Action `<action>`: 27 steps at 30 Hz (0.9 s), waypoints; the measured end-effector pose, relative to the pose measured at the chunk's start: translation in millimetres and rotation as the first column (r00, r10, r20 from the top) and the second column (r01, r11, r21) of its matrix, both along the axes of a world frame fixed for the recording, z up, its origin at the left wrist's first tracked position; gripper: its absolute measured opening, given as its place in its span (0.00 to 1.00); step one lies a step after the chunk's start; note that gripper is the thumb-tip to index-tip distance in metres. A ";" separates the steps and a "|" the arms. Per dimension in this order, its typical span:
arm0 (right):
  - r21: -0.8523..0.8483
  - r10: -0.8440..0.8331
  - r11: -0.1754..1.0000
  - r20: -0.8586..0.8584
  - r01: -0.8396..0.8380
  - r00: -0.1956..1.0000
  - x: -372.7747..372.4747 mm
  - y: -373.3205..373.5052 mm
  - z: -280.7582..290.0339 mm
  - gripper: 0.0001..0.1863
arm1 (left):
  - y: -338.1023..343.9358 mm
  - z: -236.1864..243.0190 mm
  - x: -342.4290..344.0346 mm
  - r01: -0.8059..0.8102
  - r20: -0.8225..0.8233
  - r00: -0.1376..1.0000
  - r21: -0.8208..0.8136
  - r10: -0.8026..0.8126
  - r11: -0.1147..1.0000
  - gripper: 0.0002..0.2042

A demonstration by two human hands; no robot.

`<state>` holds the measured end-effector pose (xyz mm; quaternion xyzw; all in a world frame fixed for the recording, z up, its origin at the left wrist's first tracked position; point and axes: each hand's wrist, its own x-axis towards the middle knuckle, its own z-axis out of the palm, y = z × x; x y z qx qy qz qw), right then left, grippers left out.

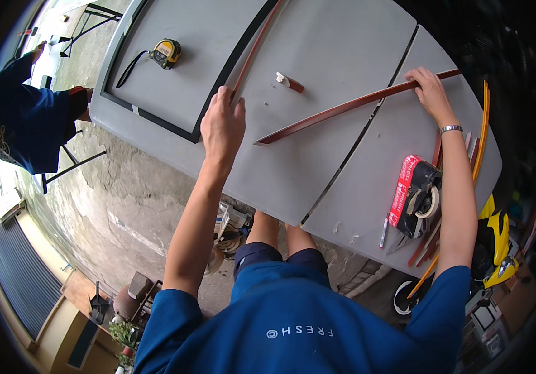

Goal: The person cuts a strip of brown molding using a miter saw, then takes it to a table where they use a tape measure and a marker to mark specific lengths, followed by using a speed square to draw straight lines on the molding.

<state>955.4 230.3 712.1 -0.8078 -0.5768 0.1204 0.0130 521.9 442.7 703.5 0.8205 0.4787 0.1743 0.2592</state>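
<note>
My right hand [429,90] presses fingers flat on the far end of a long reddish-brown wood strip [343,111] lying across the grey worktop [318,174]. My left hand [221,124] pinches a second strip [252,53]. They look light, thin and bendy, so I'd grip near the middle.

A long, thin reddish-brown wooden strip [349,107] lies flat and slanted across the grey panel, its lower end near the panel's middle, its upper end crossing the dark seam between 2 boards. A second reddish-brown strip [254,48], equally slender, runs alongside the black frame edge, its lower end hidden by a fist. Both look smooth, straight and unbroken.
</note>
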 end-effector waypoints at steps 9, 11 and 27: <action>0.437 -0.429 0.612 -0.516 0.659 0.741 -105.7 -42.0 62.9 0.12 | -39.4 60.9 -116.7 0.265 -0.027 0.964 0.127 -0.263 0.956 0.17; 0.401 -0.309 0.469 -0.760 0.787 0.572 -167.9 -61.6 58.9 0.14 | -53.3 58.0 -137.7 0.324 -0.088 0.945 0.137 -0.314 0.936 0.20; 0.453 -0.284 0.786 -0.341 0.421 0.896 -274.8 -128.7 66.4 0.29 | -74.8 59.0 -175.1 0.417 -0.025 0.899 -0.257 -0.437 0.872 0.19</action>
